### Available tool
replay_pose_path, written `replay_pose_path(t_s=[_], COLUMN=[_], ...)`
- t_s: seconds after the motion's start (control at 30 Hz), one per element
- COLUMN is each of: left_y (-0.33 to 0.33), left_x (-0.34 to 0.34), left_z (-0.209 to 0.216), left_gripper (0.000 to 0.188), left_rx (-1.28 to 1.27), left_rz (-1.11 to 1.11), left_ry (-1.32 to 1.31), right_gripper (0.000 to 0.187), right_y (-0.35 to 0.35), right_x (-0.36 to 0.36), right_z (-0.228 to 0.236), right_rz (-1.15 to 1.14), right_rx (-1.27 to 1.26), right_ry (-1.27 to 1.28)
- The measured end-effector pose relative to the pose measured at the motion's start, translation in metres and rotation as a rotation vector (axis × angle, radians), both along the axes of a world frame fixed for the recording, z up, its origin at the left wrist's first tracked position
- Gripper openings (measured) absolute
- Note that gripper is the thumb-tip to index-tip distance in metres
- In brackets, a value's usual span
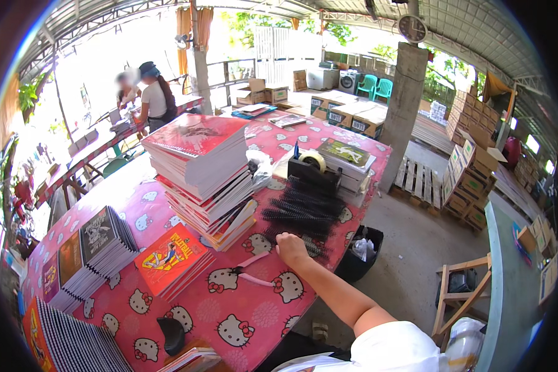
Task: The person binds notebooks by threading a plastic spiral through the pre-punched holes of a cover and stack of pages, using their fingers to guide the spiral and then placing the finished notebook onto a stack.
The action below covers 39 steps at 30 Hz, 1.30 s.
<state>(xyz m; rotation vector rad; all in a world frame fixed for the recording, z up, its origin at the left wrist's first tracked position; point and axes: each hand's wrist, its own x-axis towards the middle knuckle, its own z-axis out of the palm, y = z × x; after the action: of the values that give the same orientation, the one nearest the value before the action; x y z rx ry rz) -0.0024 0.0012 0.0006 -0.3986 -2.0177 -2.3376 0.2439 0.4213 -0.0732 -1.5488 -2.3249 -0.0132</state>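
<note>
My right hand [292,250] reaches across the table with its fingers curled at the near edge of a heap of black spiral binding coils [304,208]. It seems to grip a coil there; the fingertips are partly hidden. Just left of the hand lie pliers with pink handles [255,271]. Red and orange booklets [175,257] form a low pile farther left. Behind them rises a tall stack of loose-leaf books with red covers [195,161]. My left hand is out of sight.
Spiral-bound notebooks [96,248] line the table's left side. A tape dispenser [313,166] stands behind the coils, beside stacked books [347,162]. A black bin [361,253] is at the table's right edge. Two people [150,96] are at another table; cartons [471,180] stand right.
</note>
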Motion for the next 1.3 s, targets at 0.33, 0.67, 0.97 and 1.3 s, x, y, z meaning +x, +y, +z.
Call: replay_pose_path(t_s=[0.33,0.67,0.97,1.3], left_y=[0.004,-0.006,0.002,0.021], left_x=[-0.006,-0.004,-0.008,0.013], left_z=[-0.015,-0.001,-0.009,0.010], left_gripper=[0.048,0.044,0.033,0.043], left_rx=[0.053,0.098,0.137,-0.144], left_rz=[-0.040,-0.094,0.025,0.518], left_ry=[0.046,-0.129,-0.020,0.387], right_gripper=[0.018,0.018,0.026,0.018], right_y=[-0.005,-0.029,-0.194,-0.205], right_x=[0.011,-0.014,-0.091,-0.097], right_z=[0.037,0.057,0.122,0.112], right_rz=[0.056,0.246,1.267,1.306], right_rx=[-0.031,0.068,-0.676,-0.543], right_ry=[0.110,0.204,0.582,0.577])
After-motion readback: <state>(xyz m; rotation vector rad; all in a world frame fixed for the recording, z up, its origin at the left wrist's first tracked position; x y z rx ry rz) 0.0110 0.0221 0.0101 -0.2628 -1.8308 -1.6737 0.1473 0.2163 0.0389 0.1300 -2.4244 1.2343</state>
